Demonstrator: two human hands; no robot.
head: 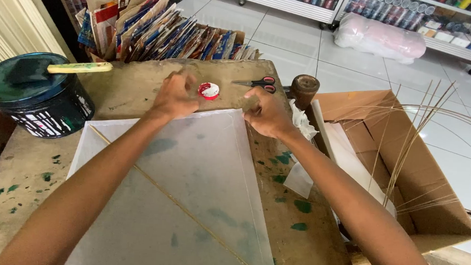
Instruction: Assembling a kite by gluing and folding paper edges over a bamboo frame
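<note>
On the workbench before you, items run from largest to smallest:
Workbench [114, 88]: paint-stained brown top; it carries everything listed below except the box.
Translucent sheet [201, 163]: lies flat on the bench directly under your forearms, with a thin stick [178, 205] running diagonally across it.
Cardboard box [421, 185]: stands open at your right, beside the bench, with thin cane strips [407, 141] leaning in it.
Paint tub [33, 100]: dark, at your far left, with a brush [80, 68] laid across its lid.
Left hand [174, 96]: rests at the sheet's top edge, fingers curled; you cannot tell whether it pinches anything.
Right hand [268, 114]: closed into a loose fist at the sheet's top right corner, apart from your left hand; its grip is hidden.
Scissors [257, 83]: red-handled, beyond your right hand.
Red cap [209, 91]: small, with white paste inside, between your hands.
</note>
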